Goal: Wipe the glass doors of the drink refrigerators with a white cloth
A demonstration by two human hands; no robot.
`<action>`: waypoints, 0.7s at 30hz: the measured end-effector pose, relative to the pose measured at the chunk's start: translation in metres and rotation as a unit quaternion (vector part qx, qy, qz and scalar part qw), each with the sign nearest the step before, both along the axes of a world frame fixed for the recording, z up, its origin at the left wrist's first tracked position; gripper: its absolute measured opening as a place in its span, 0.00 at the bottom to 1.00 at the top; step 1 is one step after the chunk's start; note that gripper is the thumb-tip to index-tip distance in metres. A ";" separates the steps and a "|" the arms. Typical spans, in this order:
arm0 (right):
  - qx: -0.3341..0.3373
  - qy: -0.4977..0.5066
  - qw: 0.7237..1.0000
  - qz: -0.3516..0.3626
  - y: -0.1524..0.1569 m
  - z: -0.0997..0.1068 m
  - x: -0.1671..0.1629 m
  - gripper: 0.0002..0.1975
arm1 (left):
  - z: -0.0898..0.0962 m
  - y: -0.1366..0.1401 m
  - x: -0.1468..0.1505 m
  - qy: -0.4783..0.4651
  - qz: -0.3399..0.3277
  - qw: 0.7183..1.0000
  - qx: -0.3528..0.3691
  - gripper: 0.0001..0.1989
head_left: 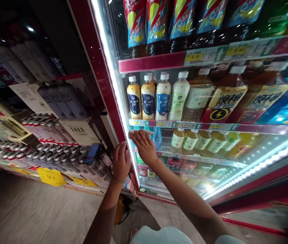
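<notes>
Treat thin white cloth (130, 134), apparently folded, as light and limp, best pinned under flattened right hand (144, 146), with closure of left hand (121, 161) unclear.

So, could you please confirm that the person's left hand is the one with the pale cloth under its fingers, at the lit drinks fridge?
Not quite: the head view shows the pale cloth under the fingers of the right hand, not the left hand. It is indeed at the lit drinks fridge.
</notes>
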State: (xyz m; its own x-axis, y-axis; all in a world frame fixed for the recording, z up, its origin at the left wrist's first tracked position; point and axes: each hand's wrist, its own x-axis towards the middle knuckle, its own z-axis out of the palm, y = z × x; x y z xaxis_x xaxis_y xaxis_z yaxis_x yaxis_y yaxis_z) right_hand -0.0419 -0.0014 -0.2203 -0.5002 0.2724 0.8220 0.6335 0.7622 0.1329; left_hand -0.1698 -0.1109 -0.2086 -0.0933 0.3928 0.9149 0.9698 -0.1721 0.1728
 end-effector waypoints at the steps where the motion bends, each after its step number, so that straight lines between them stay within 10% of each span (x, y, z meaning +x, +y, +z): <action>1: -0.003 0.006 1.000 -0.002 -0.001 0.002 -0.007 0.35 | 0.000 -0.001 -0.001 -0.001 -0.002 1.000 0.002 0.26; 10: 0.018 -0.102 0.992 0.065 -0.005 -0.090 0.058 0.35 | -0.008 -0.008 0.003 0.019 -0.022 1.000 0.001 0.27; 17: 0.004 0.077 0.988 -0.132 0.015 -0.022 0.112 0.34 | -0.011 0.010 0.046 0.001 -0.055 0.998 -0.022 0.26; 21: 0.030 0.042 0.992 -0.115 0.013 -0.045 0.131 0.34 | -0.004 0.030 0.079 0.001 -0.086 0.996 -0.009 0.27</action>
